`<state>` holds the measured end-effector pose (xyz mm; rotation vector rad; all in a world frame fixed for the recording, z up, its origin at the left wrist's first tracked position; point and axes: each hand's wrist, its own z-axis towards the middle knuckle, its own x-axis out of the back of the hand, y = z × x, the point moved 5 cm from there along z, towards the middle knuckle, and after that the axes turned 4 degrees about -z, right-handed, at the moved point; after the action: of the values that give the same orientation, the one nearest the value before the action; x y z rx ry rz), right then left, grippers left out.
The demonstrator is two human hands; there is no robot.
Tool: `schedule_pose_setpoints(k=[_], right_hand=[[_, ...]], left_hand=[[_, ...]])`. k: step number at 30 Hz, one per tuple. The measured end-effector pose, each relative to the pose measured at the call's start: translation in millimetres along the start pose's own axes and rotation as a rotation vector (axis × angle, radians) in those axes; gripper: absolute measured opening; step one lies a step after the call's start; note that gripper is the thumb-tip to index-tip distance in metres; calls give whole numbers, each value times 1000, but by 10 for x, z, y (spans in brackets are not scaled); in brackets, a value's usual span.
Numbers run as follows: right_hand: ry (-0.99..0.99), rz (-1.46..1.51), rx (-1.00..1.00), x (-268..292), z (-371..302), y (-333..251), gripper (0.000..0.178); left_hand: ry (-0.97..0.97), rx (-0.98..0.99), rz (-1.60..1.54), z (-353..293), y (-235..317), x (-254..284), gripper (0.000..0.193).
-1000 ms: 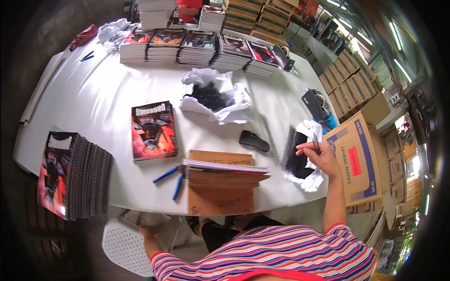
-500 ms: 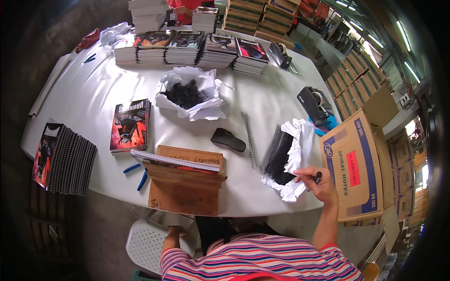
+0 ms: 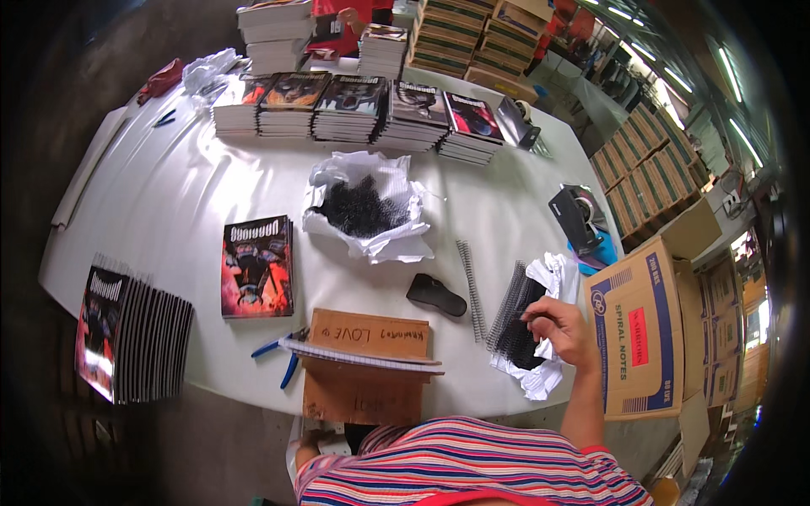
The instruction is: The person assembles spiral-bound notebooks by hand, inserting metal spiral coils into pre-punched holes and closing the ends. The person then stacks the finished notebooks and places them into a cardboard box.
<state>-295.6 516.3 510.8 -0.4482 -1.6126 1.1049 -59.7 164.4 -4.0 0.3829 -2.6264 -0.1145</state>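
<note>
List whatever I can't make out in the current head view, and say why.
- Whether the right hand holds anything: head view, its curled fingers cover the palm.
- The left hand's grip: head view, too dim and small below the table edge.
- The red-clad co-worker's head: head view, cut off by the top edge.
- The large carton's contents: head view, hidden by its walls.

Your shirt (image 3: 472, 460) bears stripes of red, white, blue and purple, with a plain red neckline (image 3: 485, 497). The tablecloth (image 3: 160, 202) you see is white. The coils (image 3: 516, 325) appear black against white paper (image 3: 553, 278). Your pliers (image 3: 288, 371) have blue handles; the board (image 3: 363, 401) is brown with dark lettering. The notebook (image 3: 256, 270) shows a black, red and orange cover with white title lettering. The carton (image 3: 666, 337) is tan, banded in blue, with a red label (image 3: 638, 336).
</note>
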Motion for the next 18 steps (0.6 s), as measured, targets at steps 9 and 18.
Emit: schedule_pose_setpoints(k=[9,18], right_hand=[[176,-198,108,98,-318,-44,23],[358,-431,314,-773,-614,-440,24]], left_hand=[[152,-32,159,143,-31,-113,38],[319,-233,189,-722,29,432,26]])
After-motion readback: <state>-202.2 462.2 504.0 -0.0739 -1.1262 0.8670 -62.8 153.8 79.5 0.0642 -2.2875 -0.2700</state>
